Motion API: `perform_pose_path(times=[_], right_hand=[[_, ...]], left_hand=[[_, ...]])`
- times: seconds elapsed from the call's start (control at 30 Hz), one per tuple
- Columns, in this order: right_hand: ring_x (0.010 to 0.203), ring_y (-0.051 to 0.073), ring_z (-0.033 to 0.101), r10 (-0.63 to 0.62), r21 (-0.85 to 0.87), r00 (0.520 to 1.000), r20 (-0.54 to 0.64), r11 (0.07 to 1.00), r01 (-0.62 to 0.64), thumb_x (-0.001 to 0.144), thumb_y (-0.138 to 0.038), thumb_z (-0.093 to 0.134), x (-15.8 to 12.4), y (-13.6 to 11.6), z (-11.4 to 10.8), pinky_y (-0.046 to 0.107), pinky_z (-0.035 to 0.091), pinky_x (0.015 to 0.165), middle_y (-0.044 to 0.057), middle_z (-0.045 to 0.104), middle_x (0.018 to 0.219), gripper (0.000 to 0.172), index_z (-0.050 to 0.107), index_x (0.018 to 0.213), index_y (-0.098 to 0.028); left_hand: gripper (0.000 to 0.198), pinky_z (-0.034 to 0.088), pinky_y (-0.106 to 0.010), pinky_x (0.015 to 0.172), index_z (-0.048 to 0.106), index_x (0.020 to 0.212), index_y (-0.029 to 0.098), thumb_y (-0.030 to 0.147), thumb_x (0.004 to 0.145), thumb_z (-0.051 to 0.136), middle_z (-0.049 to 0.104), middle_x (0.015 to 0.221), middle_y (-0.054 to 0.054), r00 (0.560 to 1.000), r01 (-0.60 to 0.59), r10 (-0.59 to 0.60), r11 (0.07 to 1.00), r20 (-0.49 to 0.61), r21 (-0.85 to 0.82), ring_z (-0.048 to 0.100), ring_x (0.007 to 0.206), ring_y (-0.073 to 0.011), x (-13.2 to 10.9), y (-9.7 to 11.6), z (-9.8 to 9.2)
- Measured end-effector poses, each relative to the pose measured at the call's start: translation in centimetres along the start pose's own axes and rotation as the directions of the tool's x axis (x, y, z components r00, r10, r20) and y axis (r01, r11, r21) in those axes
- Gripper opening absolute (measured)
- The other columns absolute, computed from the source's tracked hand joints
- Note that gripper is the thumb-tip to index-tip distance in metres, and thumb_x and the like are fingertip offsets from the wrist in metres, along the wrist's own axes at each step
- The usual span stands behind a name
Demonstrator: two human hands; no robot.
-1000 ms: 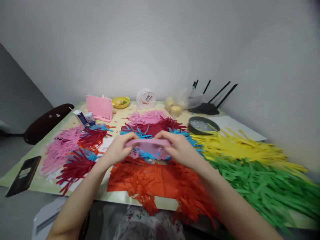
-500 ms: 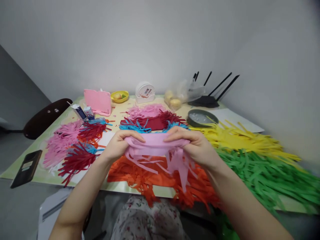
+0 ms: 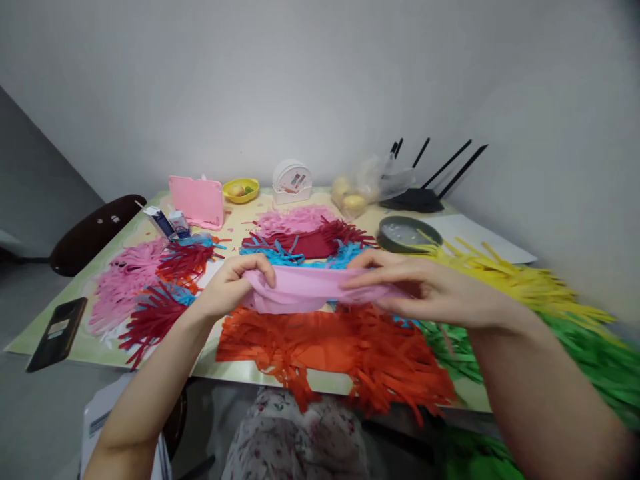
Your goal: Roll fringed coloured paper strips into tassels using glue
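Observation:
A pink fabric strip (image 3: 305, 290) is stretched level between my two hands, above the table's front part. My left hand (image 3: 235, 283) pinches its left end, thumb and fingers closed. At the other end, the fingers of my right hand (image 3: 415, 283) are closed over the cloth, which bunches under them. Just below lies an orange fringed fabric piece (image 3: 310, 340), its strands hanging over the table edge. Behind the strip are blue fringe (image 3: 275, 255), a dark red fringed piece (image 3: 310, 245) and pink fringe (image 3: 295, 219).
Yellow fringe (image 3: 525, 280) and green fringe (image 3: 580, 353) spread at the right. Pink fringe (image 3: 125, 280) and dark red fringe (image 3: 155, 317) lie left, near a phone (image 3: 57, 333). A grey round dish (image 3: 407, 235), a black router (image 3: 415, 200) and a pink tablet case (image 3: 197, 202) stand farther back.
My right hand has moved right along the pink strip, its fingers now straighter. The loose pink strands that dangled below it have been drawn up and no longer hang there.

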State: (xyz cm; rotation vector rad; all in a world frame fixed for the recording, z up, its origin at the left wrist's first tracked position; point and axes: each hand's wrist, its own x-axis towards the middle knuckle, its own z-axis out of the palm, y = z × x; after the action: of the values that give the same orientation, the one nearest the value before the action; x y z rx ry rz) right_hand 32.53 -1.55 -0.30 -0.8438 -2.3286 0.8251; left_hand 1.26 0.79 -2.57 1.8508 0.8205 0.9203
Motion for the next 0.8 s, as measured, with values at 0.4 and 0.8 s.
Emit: perform_pose_path(times=[0.4, 0.8], right_hand=[[0.065, 0.014, 0.059, 0.245, 0.019, 0.968, 0.053, 0.969, -0.246, 0.086, -0.04, 0.059, 4.2, -1.9, 4.0, 0.022, 0.043, 0.057, 0.001, 0.068, 0.073, 0.027, 0.07, 0.083, -0.016], [0.051, 0.01, 0.046, 0.172, -0.16, 0.973, 0.153, 0.976, -0.147, 0.092, -0.035, 0.048, 4.5, -2.8, 2.6, 0.022, 0.032, 0.051, -0.001, 0.059, 0.06, 0.032, 0.067, 0.073, -0.018]], left_hand=[[0.025, 0.046, -0.025, 0.068, 0.06, 0.071, 0.016, 0.025, 0.088, 0.045, 0.066, 0.075, -0.005, 0.968, -0.182, 0.134, 0.956, 0.213, 0.228, 0.059, 0.069, -0.015, -0.7, 1.9, 0.6], [0.032, 0.05, -0.03, 0.084, 0.073, 0.088, 0.019, 0.012, 0.087, 0.042, 0.066, 0.092, -0.007, 0.966, -0.219, 0.128, 0.865, 0.224, 0.452, 0.063, 0.089, -0.0177, -1.7, 2.0, -0.1]])
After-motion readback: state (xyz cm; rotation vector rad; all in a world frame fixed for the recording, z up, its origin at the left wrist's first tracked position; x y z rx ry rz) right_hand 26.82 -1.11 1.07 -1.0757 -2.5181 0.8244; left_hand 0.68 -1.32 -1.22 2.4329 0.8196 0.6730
